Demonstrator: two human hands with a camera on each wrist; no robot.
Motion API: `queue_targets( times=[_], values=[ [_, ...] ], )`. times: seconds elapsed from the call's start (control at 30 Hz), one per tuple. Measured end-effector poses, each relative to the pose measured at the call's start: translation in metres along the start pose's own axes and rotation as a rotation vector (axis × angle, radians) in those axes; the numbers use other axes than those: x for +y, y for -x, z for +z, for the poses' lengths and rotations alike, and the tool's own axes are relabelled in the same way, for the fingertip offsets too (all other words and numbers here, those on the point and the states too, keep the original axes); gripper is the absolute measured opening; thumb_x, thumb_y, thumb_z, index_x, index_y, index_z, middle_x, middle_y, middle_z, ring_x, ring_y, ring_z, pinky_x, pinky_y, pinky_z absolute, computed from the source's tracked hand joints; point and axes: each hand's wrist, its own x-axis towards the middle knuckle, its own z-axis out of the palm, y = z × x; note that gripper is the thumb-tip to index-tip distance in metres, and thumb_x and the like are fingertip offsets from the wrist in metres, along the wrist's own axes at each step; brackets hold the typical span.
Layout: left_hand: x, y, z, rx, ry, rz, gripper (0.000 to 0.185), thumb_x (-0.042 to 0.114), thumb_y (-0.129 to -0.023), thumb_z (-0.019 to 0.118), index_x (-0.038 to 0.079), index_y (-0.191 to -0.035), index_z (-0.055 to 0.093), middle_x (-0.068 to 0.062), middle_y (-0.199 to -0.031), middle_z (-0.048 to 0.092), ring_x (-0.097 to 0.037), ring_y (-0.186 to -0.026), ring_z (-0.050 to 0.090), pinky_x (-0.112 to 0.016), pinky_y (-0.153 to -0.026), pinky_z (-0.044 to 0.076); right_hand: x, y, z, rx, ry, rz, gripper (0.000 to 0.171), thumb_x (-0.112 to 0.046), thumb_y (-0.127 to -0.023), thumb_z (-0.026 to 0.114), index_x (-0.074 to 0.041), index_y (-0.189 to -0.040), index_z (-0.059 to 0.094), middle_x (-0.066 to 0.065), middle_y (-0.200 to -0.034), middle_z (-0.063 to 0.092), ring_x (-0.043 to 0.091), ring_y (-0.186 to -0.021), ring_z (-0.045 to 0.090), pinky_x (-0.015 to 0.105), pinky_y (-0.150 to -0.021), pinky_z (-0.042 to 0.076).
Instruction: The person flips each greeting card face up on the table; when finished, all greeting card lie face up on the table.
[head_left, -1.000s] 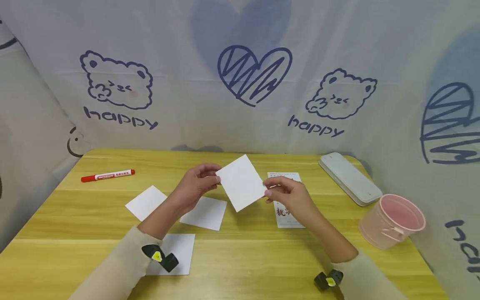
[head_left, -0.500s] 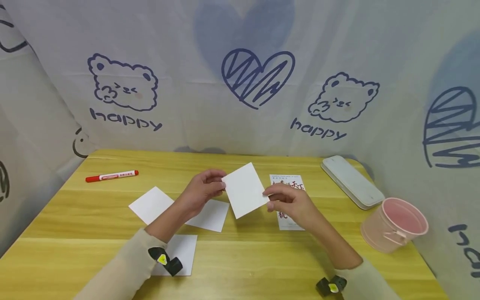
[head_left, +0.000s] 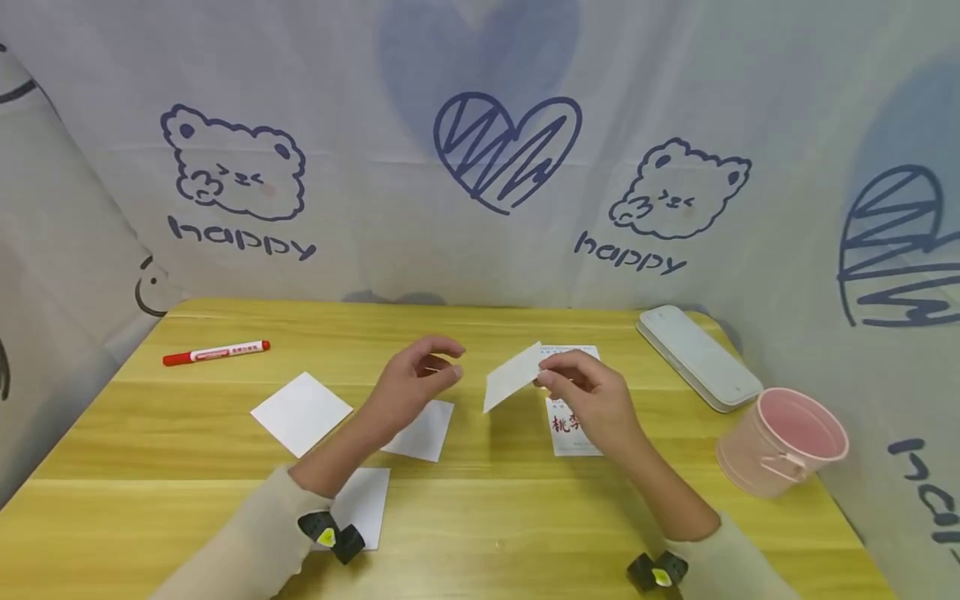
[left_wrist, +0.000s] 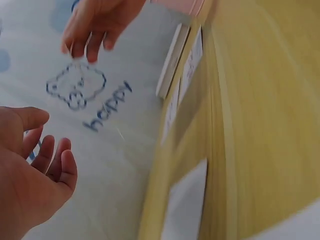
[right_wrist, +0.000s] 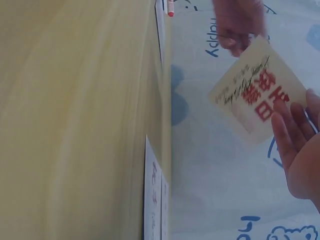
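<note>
My right hand [head_left: 558,382] pinches one edge of a small card [head_left: 513,377] and holds it tilted above the yellow table [head_left: 480,517]. The head view shows the card's white side. The right wrist view shows the card's [right_wrist: 255,90] other face, printed with red characters, against my right fingers [right_wrist: 292,145]. My left hand [head_left: 431,375] hovers just left of the card with its fingers loosely curled, holding nothing. In the left wrist view the left hand's [left_wrist: 35,170] palm is bare and the right hand [left_wrist: 95,25] is ahead of it.
A printed card [head_left: 576,421] lies under my right hand. Three blank white cards [head_left: 302,412] [head_left: 422,432] [head_left: 365,504] lie at the left. A red marker [head_left: 216,352] sits far left, a white case [head_left: 697,357] and a pink bucket [head_left: 783,442] at the right.
My left hand has let go of the card and drawn back a little. My right hand has tipped the card over toward flat, so it now shows edge-on.
</note>
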Motion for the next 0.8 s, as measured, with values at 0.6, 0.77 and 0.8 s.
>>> queue_targets(
  times=[0.6,0.77,0.8],
  values=[
    [0.022,0.024,0.039,-0.104,-0.18,0.103,0.016,0.013,-0.096,0.066,0.017,-0.111,0.07,0.002,-0.108,0.069,-0.015,-0.093,0.062,-0.038,-0.086,0.052,-0.006,0.013,0.023,-0.016,0.094,-0.073,0.005,-0.017,-0.096,0.07,-0.016,-0.1,0.07,0.0,-0.091,0.068,0.022,-0.08,0.068,0.027,-0.07,0.055],
    [0.02,0.023,0.037,-0.061,-0.22,0.097,0.017,0.014,-0.097,0.067,0.016,-0.113,0.072,0.0,-0.108,0.069,-0.014,-0.089,0.064,-0.03,-0.08,0.055,-0.011,0.012,0.021,-0.03,0.131,-0.016,0.018,-0.025,-0.098,0.067,-0.013,-0.112,0.07,0.001,-0.095,0.069,0.02,-0.085,0.067,0.028,-0.074,0.056],
    [0.019,0.022,0.036,-0.045,-0.215,0.087,0.017,0.014,-0.097,0.067,0.015,-0.113,0.072,-0.001,-0.108,0.069,-0.014,-0.088,0.065,-0.029,-0.078,0.055,-0.011,0.011,0.02,-0.028,0.138,0.001,0.021,-0.027,-0.099,0.066,-0.013,-0.115,0.069,0.0,-0.096,0.069,0.017,-0.086,0.067,0.027,-0.074,0.056]
  ],
)
